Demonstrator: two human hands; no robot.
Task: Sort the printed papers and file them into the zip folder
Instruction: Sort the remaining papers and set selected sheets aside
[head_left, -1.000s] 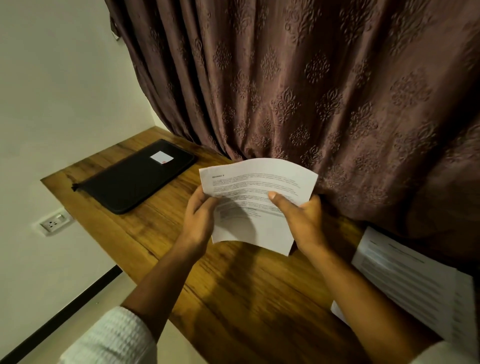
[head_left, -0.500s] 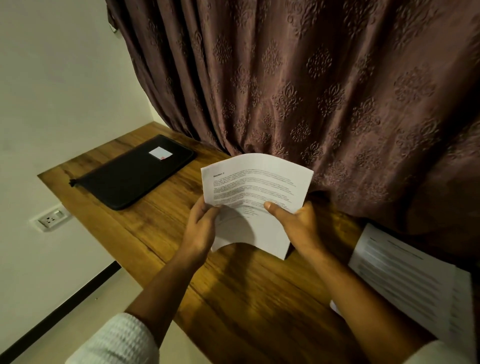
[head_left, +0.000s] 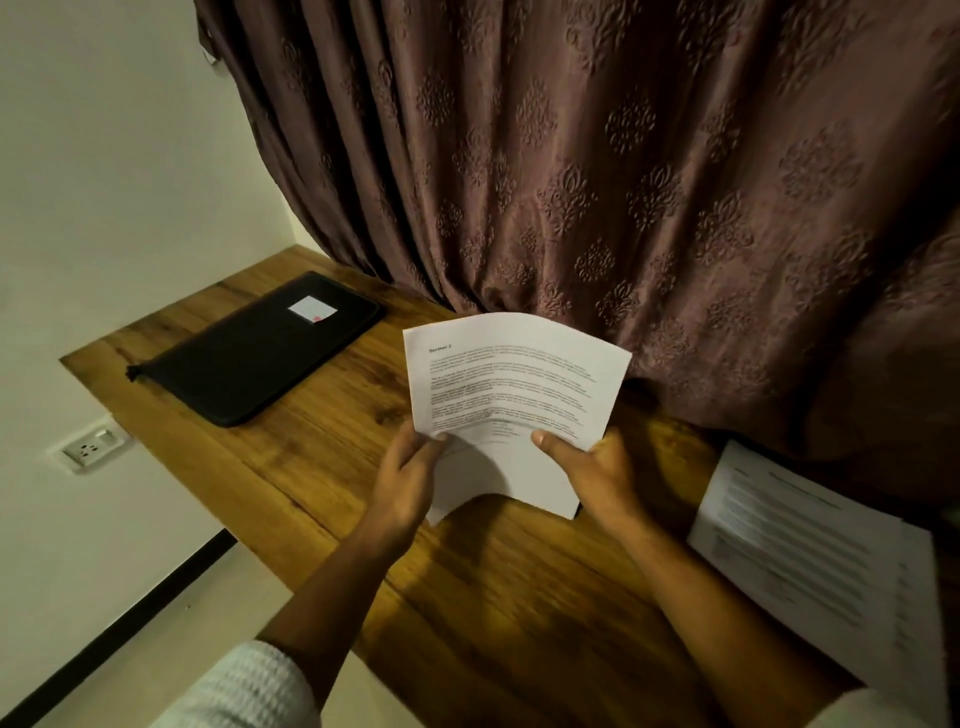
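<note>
I hold a thin bunch of printed papers (head_left: 511, 384) upright above the wooden table (head_left: 322, 467); its top sheet bows toward me and is headed "Section 2". My left hand (head_left: 408, 480) grips the lower left edge, thumb on the front. My right hand (head_left: 592, 475) grips the lower right edge, thumb pressed on the text. A black zip folder (head_left: 249, 364) with a small white label lies flat at the table's far left, zipped shut as far as I can see. More printed sheets (head_left: 821, 561) lie on the table at the right.
A brown patterned curtain (head_left: 623, 182) hangs right behind the table and touches its back edge. A pale wall (head_left: 104, 182) bounds the left side, with a power socket (head_left: 91, 447) below the tabletop. The table's near edge runs diagonally toward me.
The held papers have tilted a little more upright and shifted slightly lower in view. Both hands keep the same grips. The folder and the sheets at the right have not moved.
</note>
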